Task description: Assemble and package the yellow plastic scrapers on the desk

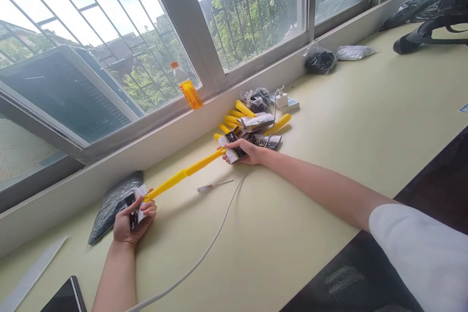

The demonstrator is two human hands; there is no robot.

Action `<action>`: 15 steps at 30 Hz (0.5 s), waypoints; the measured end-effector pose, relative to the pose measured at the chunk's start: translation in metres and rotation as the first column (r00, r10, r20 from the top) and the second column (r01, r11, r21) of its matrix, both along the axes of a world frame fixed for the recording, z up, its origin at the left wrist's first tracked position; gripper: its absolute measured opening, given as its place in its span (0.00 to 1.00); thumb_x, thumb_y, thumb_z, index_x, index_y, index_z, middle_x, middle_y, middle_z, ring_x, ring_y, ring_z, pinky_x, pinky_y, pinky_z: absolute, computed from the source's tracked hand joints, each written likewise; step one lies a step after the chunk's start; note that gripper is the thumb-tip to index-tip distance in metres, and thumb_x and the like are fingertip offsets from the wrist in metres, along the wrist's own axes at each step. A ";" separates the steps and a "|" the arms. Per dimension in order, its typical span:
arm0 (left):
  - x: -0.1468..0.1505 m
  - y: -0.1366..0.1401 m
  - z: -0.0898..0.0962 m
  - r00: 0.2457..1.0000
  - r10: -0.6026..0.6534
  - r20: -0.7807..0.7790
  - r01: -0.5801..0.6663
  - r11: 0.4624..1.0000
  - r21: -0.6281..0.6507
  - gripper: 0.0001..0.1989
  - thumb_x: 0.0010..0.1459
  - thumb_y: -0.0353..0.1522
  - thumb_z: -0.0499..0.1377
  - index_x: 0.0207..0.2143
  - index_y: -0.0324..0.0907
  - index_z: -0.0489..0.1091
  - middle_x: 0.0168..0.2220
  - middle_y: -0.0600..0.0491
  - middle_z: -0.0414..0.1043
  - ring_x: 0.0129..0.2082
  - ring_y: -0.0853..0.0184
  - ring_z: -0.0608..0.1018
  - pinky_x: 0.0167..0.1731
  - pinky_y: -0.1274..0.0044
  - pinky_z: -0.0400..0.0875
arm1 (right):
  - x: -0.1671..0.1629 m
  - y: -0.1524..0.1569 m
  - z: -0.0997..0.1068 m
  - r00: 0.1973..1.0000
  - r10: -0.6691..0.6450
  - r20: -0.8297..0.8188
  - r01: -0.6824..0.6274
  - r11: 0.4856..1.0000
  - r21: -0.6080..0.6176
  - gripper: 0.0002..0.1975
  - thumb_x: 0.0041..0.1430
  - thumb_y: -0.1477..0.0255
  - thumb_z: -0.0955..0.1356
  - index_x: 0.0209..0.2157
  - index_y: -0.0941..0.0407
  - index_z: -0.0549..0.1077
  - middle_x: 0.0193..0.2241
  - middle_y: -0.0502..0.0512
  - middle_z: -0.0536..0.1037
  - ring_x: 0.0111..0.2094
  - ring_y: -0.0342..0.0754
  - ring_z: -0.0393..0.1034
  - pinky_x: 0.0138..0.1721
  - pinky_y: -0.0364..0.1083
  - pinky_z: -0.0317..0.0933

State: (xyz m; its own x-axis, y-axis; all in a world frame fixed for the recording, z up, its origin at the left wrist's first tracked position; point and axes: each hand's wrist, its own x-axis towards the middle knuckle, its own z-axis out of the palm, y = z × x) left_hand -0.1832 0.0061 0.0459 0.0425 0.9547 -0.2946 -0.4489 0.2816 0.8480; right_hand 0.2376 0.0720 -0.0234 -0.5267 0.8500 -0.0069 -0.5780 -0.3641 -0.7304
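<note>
A long yellow plastic handle [185, 172] stretches above the table between my two hands. It has a thicker step near its middle and a hole at each end. My left hand [133, 219] is closed around a black-and-white printed card [136, 212] at the handle's lower left end. My right hand [245, 151] grips another black-and-white printed card [232, 142] beside the handle's upper right end. Just behind the right hand lies a pile of similar yellow handles [234, 119] with printed cards. A small screwdriver [214, 186] with a clear handle lies on the table below the yellow handle.
A white cable [219, 234] crosses the table from a white plug [282, 101]. An orange-labelled bottle [189, 90] stands on the window ledge. Dark plastic packages [115, 207] [320, 60] lie along the wall. A black phone-like device [66, 297] is at the lower left.
</note>
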 end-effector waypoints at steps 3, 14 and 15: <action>-0.002 0.000 0.000 0.999 -0.012 -0.031 0.012 1.000 0.002 0.18 0.64 0.24 0.48 0.54 0.34 0.69 0.24 0.58 0.56 0.20 0.78 0.65 0.20 0.85 0.68 | 0.001 0.001 -0.002 1.000 0.005 -0.006 -0.005 1.000 0.012 0.17 0.66 0.72 0.65 0.53 0.65 0.74 0.33 0.63 0.78 0.32 0.50 0.74 0.34 0.44 0.71; -0.004 0.004 -0.006 0.997 -0.056 -0.061 0.057 0.998 0.004 0.20 0.63 0.24 0.52 0.56 0.33 0.69 0.26 0.56 0.57 0.23 0.76 0.66 0.23 0.82 0.71 | 0.000 -0.003 0.003 0.999 0.008 -0.039 -0.010 0.999 -0.048 0.12 0.67 0.74 0.64 0.48 0.66 0.72 0.33 0.64 0.77 0.33 0.50 0.75 0.34 0.44 0.71; -0.004 0.004 -0.006 0.997 -0.053 -0.051 0.054 0.999 0.010 0.20 0.62 0.24 0.52 0.57 0.33 0.68 0.26 0.56 0.58 0.24 0.76 0.66 0.23 0.82 0.72 | 0.000 -0.003 0.003 0.999 0.006 -0.035 -0.007 0.998 -0.056 0.12 0.67 0.74 0.64 0.47 0.65 0.72 0.32 0.64 0.77 0.33 0.50 0.75 0.34 0.44 0.72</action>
